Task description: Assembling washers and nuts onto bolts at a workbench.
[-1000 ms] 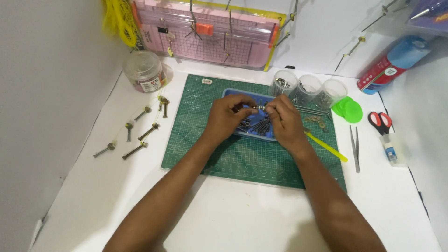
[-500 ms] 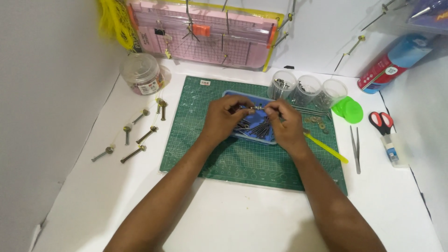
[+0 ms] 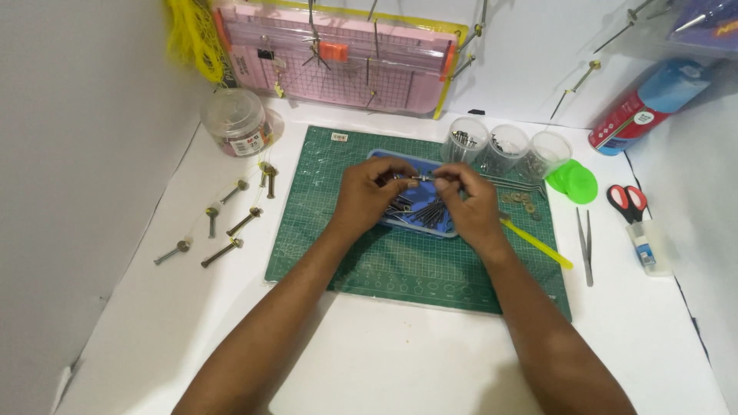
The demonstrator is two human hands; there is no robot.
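Left hand [image 3: 369, 196] and right hand [image 3: 465, 201] pinch one bolt [image 3: 419, 178] over blue tray [image 3: 384, 157]; six assembled bolts [image 3: 223, 227] lie aside (more remain in tray).

Both hands, left [image 3: 369, 196] and right [image 3: 469, 204], cover most of the blue tray [image 3: 384, 157], so its contents are only partly seen. The small bolt [image 3: 421, 178] pinched btwn the fingertips is too tiny to make out; can't tell if a nut's on it. Elbows cut off at the bottom edge. Blue-red can [image 3: 649, 104] and pink cutter [image 3: 338, 54] are clipped at the top. Cup [image 3: 465, 138] contents too small to ID.
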